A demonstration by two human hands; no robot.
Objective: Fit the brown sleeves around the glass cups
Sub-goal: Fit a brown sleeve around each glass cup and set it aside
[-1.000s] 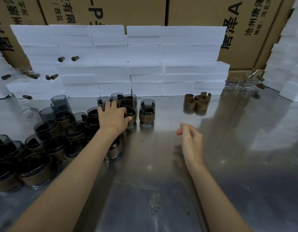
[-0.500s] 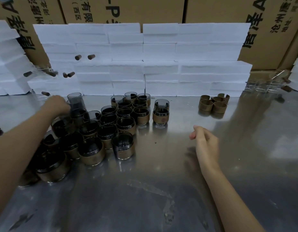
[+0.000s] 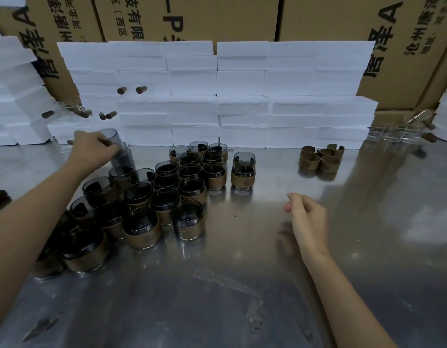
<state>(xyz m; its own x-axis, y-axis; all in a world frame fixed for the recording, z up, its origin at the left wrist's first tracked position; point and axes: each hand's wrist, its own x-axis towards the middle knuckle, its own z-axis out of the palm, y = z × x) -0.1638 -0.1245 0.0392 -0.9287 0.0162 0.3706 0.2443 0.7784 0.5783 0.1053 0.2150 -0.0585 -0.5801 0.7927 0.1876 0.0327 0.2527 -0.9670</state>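
Note:
My left hand point(image 3: 90, 150) grips a bare smoky glass cup point(image 3: 111, 139) at the back left and holds it tilted above other bare cups. Several dark glass cups with brown sleeves point(image 3: 164, 194) are clustered left of centre on the metal table point(image 3: 242, 285). A two-high stack of sleeved cups point(image 3: 243, 172) stands apart to their right. Several loose brown sleeves point(image 3: 320, 158) sit at the back right. My right hand point(image 3: 309, 219) hovers over the bare table with fingers loosely curled, holding nothing.
A wall of white foam blocks point(image 3: 217, 96) runs along the back, with cardboard boxes point(image 3: 217, 18) behind. Small brown cork-like pieces point(image 3: 141, 89) lie on the foam at left. Clear glassware point(image 3: 398, 133) sits at the far right back.
My left hand moved from the sleeved cups to the back left and took hold of a bare cup, lifting it. The view shifted left. My right hand stayed almost still.

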